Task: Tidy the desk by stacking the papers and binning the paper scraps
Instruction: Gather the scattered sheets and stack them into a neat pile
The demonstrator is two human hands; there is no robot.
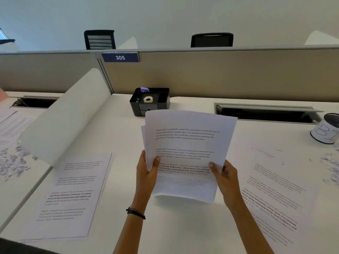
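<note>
Far left, scraps are scattered on the neighbouring surface, past the divider.

Left sheets lie flat on the surface. Their long axis runs near-to-far, leaning slightly right, and they sit well apart from the left grip.

The stack is held at centre, raised and tilted, with the text side up and the long axis near-to-far. Its near edge is close to the surface; contact cannot be told.
- Left grip: closed on the stack's left edge, thumb on the front face.
- Right grip: closed on the right edge, thumb on front, fingers behind.

Right sheets lie flat just beside the right forearm, skewed against the stack's axis. The bin is at the far right, with more scraps on the surface just near of it.

Judged:
- The stack is being squared, and loose sheets remain on both sides.
- The next pickup turns on side. Left sheets fall to the left grip, right sheets to the right, and the right set is the closer.
- One grip must be freed first.
- Right sheets likely need turning to match the stack's axis. Left sheets are nearly aligned.
- Scraps are not yet binned.
</note>
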